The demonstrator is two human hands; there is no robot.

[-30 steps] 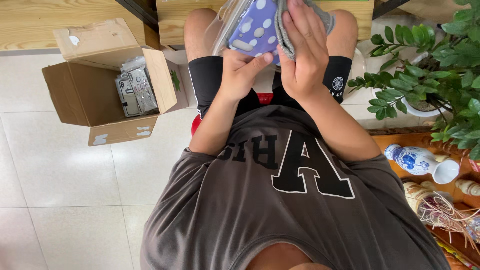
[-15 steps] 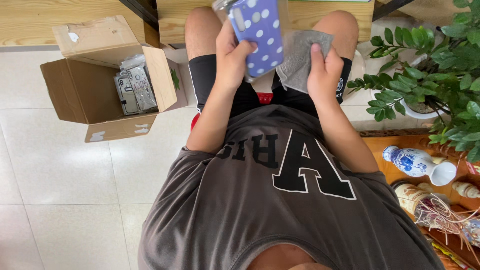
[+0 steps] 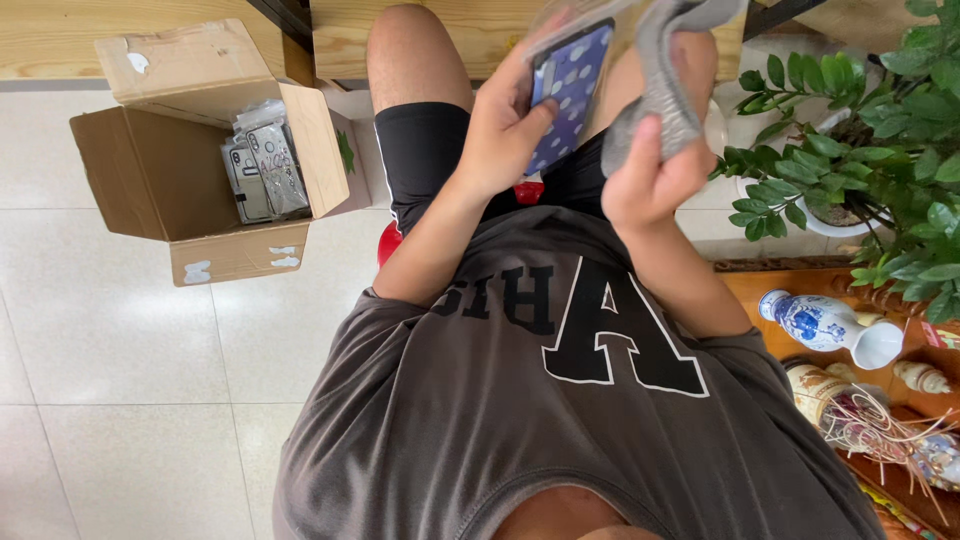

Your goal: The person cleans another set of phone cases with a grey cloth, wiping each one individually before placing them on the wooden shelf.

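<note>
Our left hand [image 3: 505, 135] pinches the dotted case [image 3: 568, 85] at twelve o'clock, above our lap; our right hand [image 3: 655, 170] is closed around the grey cloth [image 3: 665, 70] just beside it. We judge the case could slip from that thumb-and-finger hold towards the floor [image 3: 120, 330], missing the box [image 3: 190, 180] at ten o'clock.

grey cloth [image 3: 668, 70] cut off at top, boxed items [image 3: 262, 170] unclear

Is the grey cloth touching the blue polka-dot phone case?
Apart. The head view shows a gap between the grey cloth in the right hand and the phone case in the left hand.
</note>
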